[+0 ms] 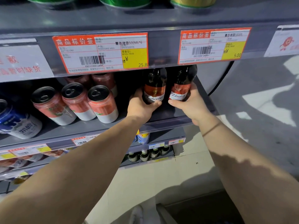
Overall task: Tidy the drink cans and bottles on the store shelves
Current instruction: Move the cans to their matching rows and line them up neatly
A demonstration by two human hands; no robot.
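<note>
Two dark brown beer bottles with red and white labels stand side by side at the right end of the grey middle shelf. My left hand grips the left bottle low on its label. The right bottle is held the same way by my right hand. Their necks are hidden behind the price strip of the shelf above. To their left stand three red and white cans with black tops in a front row, more red cans behind them.
A blue and white can stands at the far left. Orange price tags hang above. Green and gold cans sit on the top shelf. Lower shelves hold several small dark bottles. A pale tiled floor lies to the right.
</note>
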